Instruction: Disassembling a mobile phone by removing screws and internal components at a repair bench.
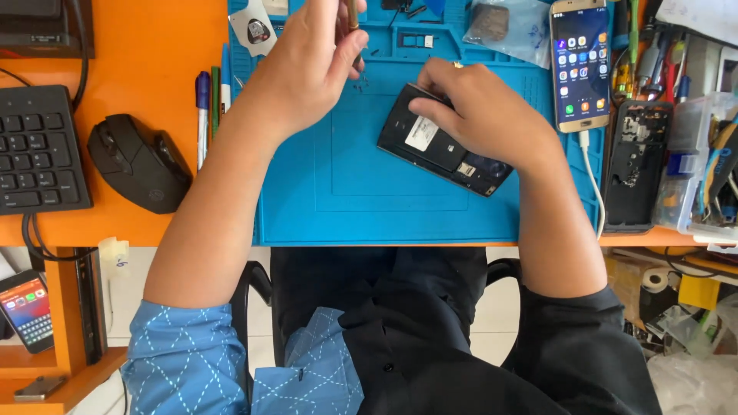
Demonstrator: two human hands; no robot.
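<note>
Pinch grip of the left hand (304, 65) holds a slim brass-tipped tool (353, 14) upright above the blue mat (338, 192); right hand (480, 111) closes on the opened black phone (438, 146), pressing it flat mid-mat on the orange surface (146, 46). Best kept pinned flat, tool vertical, loose screws (361, 77) undisturbed.
</note>
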